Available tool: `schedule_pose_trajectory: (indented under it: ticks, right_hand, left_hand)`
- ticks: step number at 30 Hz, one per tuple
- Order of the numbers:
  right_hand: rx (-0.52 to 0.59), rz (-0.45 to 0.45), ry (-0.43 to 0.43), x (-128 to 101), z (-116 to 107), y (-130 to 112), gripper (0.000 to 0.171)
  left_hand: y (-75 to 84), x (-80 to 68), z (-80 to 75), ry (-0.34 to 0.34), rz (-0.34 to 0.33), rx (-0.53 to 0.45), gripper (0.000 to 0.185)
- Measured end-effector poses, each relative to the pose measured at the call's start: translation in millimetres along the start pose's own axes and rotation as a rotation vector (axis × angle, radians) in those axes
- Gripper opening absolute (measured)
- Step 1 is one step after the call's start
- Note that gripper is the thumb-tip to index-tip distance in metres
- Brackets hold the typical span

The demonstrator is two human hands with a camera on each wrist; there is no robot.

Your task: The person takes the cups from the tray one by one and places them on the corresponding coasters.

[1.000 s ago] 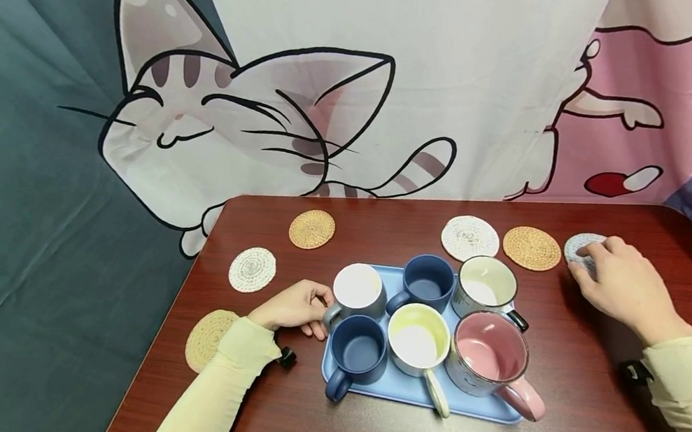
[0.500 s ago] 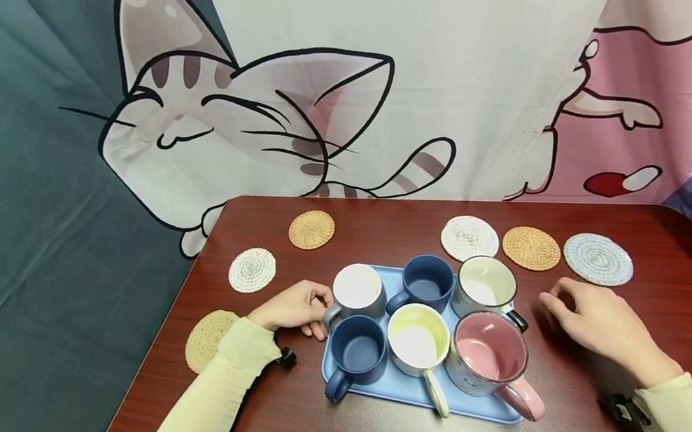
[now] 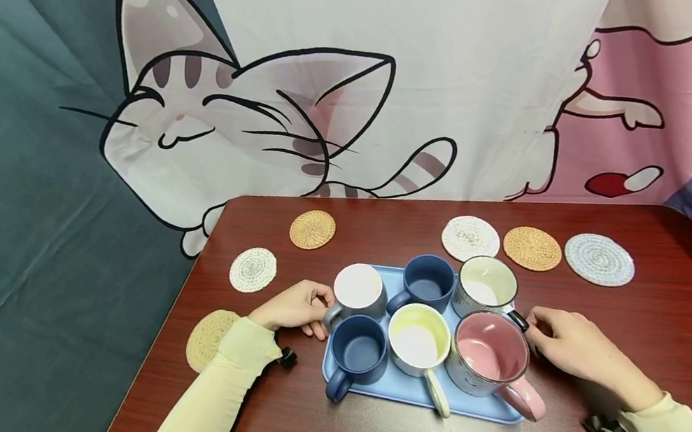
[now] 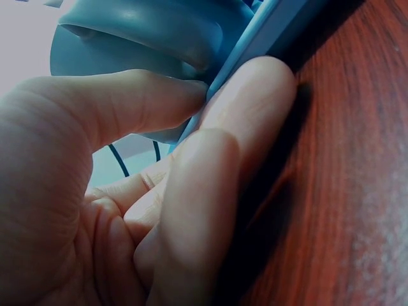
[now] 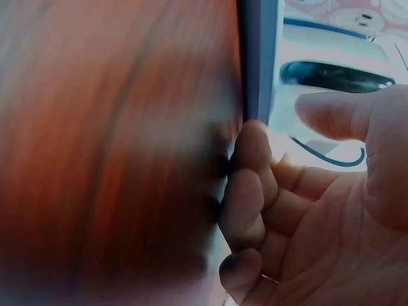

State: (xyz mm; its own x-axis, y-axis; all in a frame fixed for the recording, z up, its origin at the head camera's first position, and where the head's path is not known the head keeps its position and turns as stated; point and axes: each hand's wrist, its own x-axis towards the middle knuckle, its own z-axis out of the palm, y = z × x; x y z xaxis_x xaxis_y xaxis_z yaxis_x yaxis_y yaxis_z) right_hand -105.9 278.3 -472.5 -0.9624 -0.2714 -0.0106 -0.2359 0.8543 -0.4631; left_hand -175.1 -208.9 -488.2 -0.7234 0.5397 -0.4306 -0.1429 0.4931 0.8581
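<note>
Dark red-brown wooden table (image 3: 657,326), rounded far corners, cartoon cat cloth backdrop (image 3: 235,127) hung behind it, teal panel at left, white in the middle, pink and purple at right, even indoor light

The right hand (image 3: 573,347) has left the bluish coaster (image 3: 599,259) and reached the tray's (image 3: 422,393) right edge

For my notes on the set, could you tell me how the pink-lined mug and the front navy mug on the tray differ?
The pink-lined mug is wider, speckled grey outside and pink inside; the front navy mug is smaller and dark blue all over. The pink-lined mug's handle points front-right, the navy mug's front-left. Both stand upright and empty on the blue tray.
</note>
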Motion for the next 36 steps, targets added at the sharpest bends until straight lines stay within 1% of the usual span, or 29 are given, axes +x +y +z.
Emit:
schedule_pose_trajectory:
  ticks: [9, 26, 33, 36]
  right_hand:
    - [0.048, -0.038, -0.027, 1.0, 5.8, -1.8, 0.03]
    - [0.049, -0.059, -0.036, 3.2, 7.6, -1.2, 0.028]
    - [0.043, -0.049, -0.036, 1.2, 8.2, -1.5, 0.026]
    - [0.037, -0.049, -0.037, 0.9, 8.0, -1.5, 0.026]
  left_hand:
    - [0.6, 0.0, 0.4, -0.003, 0.003, 0.007, 0.008]
    - [-1.7, -1.8, 0.4, 0.009, 0.008, 0.004, 0.008]
    - [-2.4, -0.8, 0.1, -0.009, 0.021, 0.003, 0.008]
    - [-2.2, -0.8, -1.8, 0.009, 0.035, 0.015, 0.009]
